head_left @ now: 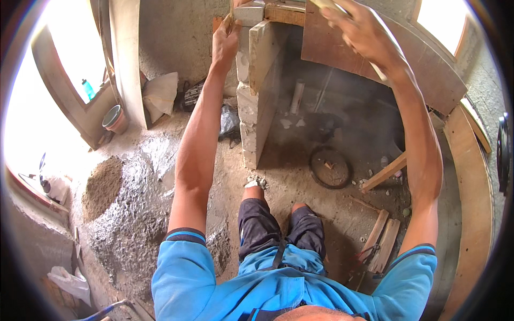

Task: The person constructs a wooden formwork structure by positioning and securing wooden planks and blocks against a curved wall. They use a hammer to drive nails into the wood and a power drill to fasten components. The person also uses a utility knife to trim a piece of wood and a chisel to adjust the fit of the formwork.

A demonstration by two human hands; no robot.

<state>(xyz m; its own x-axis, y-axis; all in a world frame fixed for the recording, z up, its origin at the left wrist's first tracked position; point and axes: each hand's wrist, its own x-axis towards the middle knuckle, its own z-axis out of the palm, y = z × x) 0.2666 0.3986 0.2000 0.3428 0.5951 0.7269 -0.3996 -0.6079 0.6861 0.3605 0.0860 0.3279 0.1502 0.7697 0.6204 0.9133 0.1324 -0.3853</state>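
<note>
Both my arms reach up and forward past a narrow upright wall of light blocks (248, 112). My left hand (226, 41) is at the wall's upper left, its fingers closed round a thin wooden stick (231, 12) that runs out of the top edge. My right hand (364, 33) is raised higher on the right, in front of a brown wooden panel (326, 45). Its fingers are bent round a pale, flat piece (327, 5), cut off by the top edge; its kind does not show. An upright board (261, 56) stands against the wall's right side.
Wet grey mortar (131, 230) spreads over the floor at left, with a sandy heap (103, 187) on it. A bucket (113, 117) stands behind. Right of the wall lie a black ring (330, 167), a slanting wooden prop (384, 172) and loose wood pieces (383, 243).
</note>
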